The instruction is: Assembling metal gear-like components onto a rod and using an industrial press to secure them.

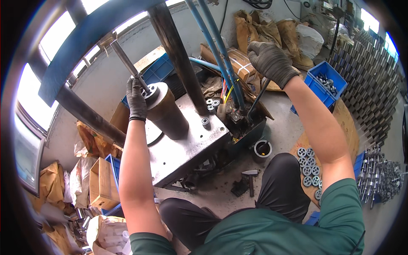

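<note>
My left hand (pixel 136 100), in a dark grey glove, is closed at the lower part of a steel rod (pixel 127 59). This rod stands in the hub of a spoked metal wheel (pixel 151 92), and part of the grip is hidden. Under the wheel is a thick steel cylinder (pixel 169 114) on the metal bed (pixel 191 146) of a press. Out to the right, my gloved right hand (pixel 274 63) is curled at the upper end of a black lever (pixel 259 96), whose top it covers. Several small bearings (pixel 206 122) sit on the bed near its right edge.
Blue press columns and pipes (pixel 214 38) rise behind the bed. A blue crate (pixel 325 83) of metal parts stands at right, before stacked metal tubes (pixel 361 80). Spoked wheels (pixel 310 161) lie on a board. A hammer (pixel 250 182) and cup (pixel 262 148) are on the floor.
</note>
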